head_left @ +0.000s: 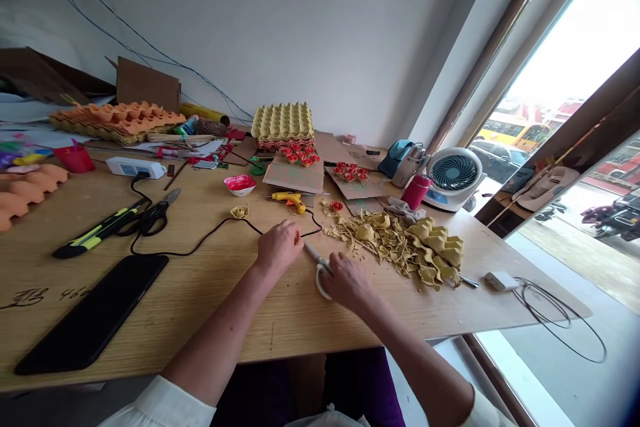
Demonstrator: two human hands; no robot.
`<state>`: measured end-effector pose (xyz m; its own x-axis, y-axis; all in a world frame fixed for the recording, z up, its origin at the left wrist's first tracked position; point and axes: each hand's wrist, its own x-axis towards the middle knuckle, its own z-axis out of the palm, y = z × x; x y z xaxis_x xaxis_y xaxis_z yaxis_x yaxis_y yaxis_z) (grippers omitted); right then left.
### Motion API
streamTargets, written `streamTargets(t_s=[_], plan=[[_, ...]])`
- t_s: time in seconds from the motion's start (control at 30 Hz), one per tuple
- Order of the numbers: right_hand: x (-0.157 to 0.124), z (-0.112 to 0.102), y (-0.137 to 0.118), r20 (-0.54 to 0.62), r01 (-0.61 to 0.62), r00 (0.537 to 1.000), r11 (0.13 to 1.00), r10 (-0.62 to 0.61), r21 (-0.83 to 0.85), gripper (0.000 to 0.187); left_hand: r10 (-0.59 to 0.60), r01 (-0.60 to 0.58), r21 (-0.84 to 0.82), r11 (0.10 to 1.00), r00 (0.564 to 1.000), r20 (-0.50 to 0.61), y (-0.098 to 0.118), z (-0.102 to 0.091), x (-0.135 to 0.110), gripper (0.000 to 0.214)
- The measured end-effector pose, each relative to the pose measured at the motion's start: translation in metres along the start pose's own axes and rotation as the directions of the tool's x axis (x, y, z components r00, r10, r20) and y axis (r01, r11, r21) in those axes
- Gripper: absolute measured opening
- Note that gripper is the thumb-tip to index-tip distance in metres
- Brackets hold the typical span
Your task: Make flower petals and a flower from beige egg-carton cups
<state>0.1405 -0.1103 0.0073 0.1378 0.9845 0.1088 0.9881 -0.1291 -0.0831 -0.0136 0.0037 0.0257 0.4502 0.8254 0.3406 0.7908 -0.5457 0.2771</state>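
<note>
My right hand (345, 280) is closed round the white handles of a pair of scissors (317, 263), whose blades point up and left toward my left hand (279, 245). My left hand is curled shut just beside the blade tips, on something too small to make out. Both hands rest on the wooden table (200, 293). A pile of yellow egg-carton scraps (405, 247) lies just to the right of my right hand. A small yellow paper rose (240, 211) sits beyond my left hand.
A black cable (200, 240) runs to a yellow glue gun (291, 200). At the left lie a black phone (95, 313), black scissors (155, 213) and a utility knife (95, 233). Farther back stand a paint bowl (240, 183), egg trays (283, 121), red roses (300, 153) and a fan (454, 177).
</note>
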Motion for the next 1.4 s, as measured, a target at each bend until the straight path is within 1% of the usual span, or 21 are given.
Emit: streamTargets(t_s=[0.1,0.17,0.23,0.3,0.37,0.4,0.5,0.57,0.6,0.67,0.73,0.8,0.87,0.97,1.1,1.17,1.23,1.4], plan=[[0.011,-0.004,0.019,-0.052,-0.115,0.992,0.993,0.114,-0.019,0.018,-0.005,0.005,0.004,1.000,1.000,0.011,0.000,0.001,0.000,0.013],[0.006,-0.004,0.022,-0.052,-0.117,0.992,0.993,0.115,-0.019,0.020,-0.012,0.012,0.000,1.000,1.000,0.017,0.000,0.001,0.000,0.013],[0.001,-0.002,0.012,-0.027,-0.078,0.997,0.997,0.078,-0.008,0.022,-0.019,0.019,-0.003,1.000,1.000,0.016,-0.001,0.000,0.001,0.013],[0.002,0.001,-0.003,0.003,-0.027,1.000,1.000,0.027,0.011,0.024,-0.025,0.025,0.000,1.000,1.000,0.013,-0.001,0.000,0.001,0.012],[0.014,0.002,-0.013,0.023,-0.015,1.000,1.000,0.015,0.022,0.024,-0.024,0.024,0.011,1.000,1.000,0.011,-0.001,0.000,0.001,0.012],[0.022,0.002,-0.014,0.026,-0.031,0.999,0.999,0.030,0.022,0.025,-0.022,0.022,0.016,1.000,1.000,0.011,-0.002,0.000,0.001,0.011],[0.041,-0.001,0.000,0.008,-0.153,0.988,0.988,0.153,0.002,0.031,-0.018,0.017,0.028,0.999,1.000,0.011,-0.002,0.001,0.001,0.012],[0.043,-0.004,0.014,-0.010,-0.223,0.975,0.975,0.223,-0.017,0.032,-0.019,0.018,0.026,0.999,1.000,0.018,-0.003,0.003,0.001,0.012],[0.039,-0.004,0.019,-0.013,-0.237,0.972,0.971,0.237,-0.024,0.032,-0.019,0.019,0.023,1.000,1.000,0.023,-0.003,0.004,0.001,0.012],[0.030,-0.005,0.022,-0.007,-0.227,0.974,0.973,0.227,-0.034,0.033,-0.021,0.020,0.015,1.000,0.999,0.035,-0.003,0.005,0.001,0.012],[0.022,-0.005,0.018,0.012,-0.190,0.982,0.981,0.190,-0.035,0.033,-0.024,0.023,0.013,1.000,0.999,0.049,-0.003,0.005,0.001,0.013],[0.020,-0.004,0.012,0.035,-0.163,0.986,0.986,0.164,-0.030,0.032,-0.024,0.022,0.019,1.000,0.997,0.068,-0.002,0.005,0.000,0.014],[0.023,-0.004,0.011,0.045,-0.176,0.983,0.984,0.177,-0.028,0.031,-0.018,0.015,0.032,0.999,0.996,0.091,-0.001,0.005,-0.001,0.014],[0.026,-0.006,0.022,0.034,-0.234,0.971,0.972,0.235,-0.032,0.032,-0.002,-0.005,0.049,0.999,0.991,0.136,0.001,0.008,-0.003,0.015],[0.026,-0.011,0.039,0.031,-0.264,0.964,0.964,0.265,-0.037,0.036,0.016,-0.028,0.050,0.998,0.976,0.218,0.005,0.015,-0.006,0.016],[0.034,-0.016,0.041,0.031,-0.269,0.962,0.962,0.271,-0.044,0.039,0.019,-0.031,0.046,0.998,0.968,0.249,0.006,0.017,-0.006,0.016],[0.050,-0.021,0.038,0.028,-0.266,0.963,0.963,0.268,-0.048,0.040,0.019,-0.031,0.044,0.999,0.965,0.263,0.006,0.018,-0.006,0.017],[0.111,-0.029,0.024,0.053,-0.250,0.966,0.967,0.252,-0.037,0.038,0.015,-0.028,0.047,0.999,0.966,0.258,0.005,0.018,-0.007,0.020]])
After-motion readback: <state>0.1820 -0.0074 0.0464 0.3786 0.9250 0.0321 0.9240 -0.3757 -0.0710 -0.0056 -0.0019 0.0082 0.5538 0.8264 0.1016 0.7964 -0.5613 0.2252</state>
